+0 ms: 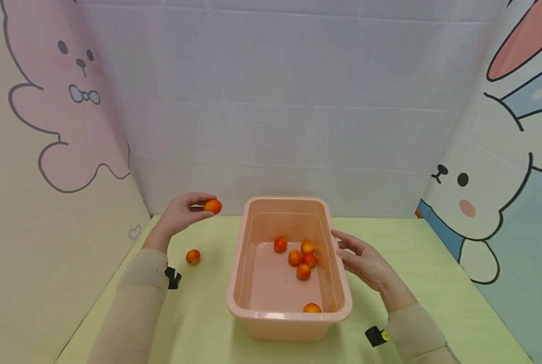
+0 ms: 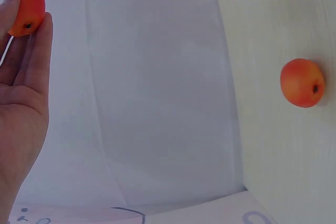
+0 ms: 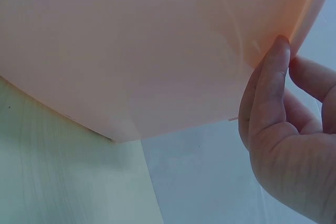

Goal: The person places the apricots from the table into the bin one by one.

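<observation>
My left hand [image 1: 183,215] pinches a small orange-red apple-like fruit [image 1: 213,206] between thumb and fingertips, above the table and left of a pink plastic basin [image 1: 291,317]. In the left wrist view, the held fruit [image 2: 32,3] shows a dark dimple at its lower end. Below that hand a second fruit [image 1: 193,257] lies on the table. Several like fruits [image 1: 295,258] are inside the basin, mostly toward its right side, and one [image 1: 312,308] is partly hidden by the front rim. On the basin's right side, my right hand [image 1: 364,260] holds the rim with thumb and fingers.
The pale yellow-green tabletop [image 1: 435,283] carries the basin. A white cloth wall [image 1: 280,111] stands behind it. Side panels carry a bear drawing [image 1: 75,131] at left and a rabbit drawing [image 1: 485,197] at right.
</observation>
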`<state>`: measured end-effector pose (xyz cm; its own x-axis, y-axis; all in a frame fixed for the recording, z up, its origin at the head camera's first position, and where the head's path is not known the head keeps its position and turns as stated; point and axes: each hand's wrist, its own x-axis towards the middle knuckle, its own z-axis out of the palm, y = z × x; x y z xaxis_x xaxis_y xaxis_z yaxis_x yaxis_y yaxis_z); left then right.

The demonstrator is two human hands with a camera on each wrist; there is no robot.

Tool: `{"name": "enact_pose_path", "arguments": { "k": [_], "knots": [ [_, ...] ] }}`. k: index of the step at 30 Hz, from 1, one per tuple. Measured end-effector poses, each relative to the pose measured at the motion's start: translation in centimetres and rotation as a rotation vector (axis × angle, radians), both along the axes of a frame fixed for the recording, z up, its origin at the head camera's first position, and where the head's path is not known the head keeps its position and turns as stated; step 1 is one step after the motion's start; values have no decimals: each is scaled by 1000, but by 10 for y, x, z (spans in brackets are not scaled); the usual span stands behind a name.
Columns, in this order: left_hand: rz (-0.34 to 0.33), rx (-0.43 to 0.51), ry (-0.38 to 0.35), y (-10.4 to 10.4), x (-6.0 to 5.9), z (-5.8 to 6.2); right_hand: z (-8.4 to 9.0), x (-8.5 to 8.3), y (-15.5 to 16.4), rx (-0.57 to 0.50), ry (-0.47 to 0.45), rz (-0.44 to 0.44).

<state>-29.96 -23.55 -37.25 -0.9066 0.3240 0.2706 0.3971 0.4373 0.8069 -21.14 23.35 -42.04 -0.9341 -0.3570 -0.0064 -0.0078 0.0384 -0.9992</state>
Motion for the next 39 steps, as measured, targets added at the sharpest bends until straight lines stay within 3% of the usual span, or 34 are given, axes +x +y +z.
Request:
{"name": "enact_pose_path", "arguments": {
  "k": [13, 22, 31, 36, 39],
  "knots": [
    [-52, 31, 26, 44, -15, 51, 0, -2, 3, -18, 17, 21],
    [-96, 87, 58, 83, -21, 71, 0, -1, 2, -25, 12, 25],
    [-206, 216, 57, 125, -21, 78, 2, 0, 1, -30, 12, 24],
    [-219, 138, 9, 148, -23, 73, 2, 1, -1, -32, 9, 25],
    [-230, 109, -65, 162, -23, 67, 2, 1, -2, -35, 7, 26]
  ]
}}
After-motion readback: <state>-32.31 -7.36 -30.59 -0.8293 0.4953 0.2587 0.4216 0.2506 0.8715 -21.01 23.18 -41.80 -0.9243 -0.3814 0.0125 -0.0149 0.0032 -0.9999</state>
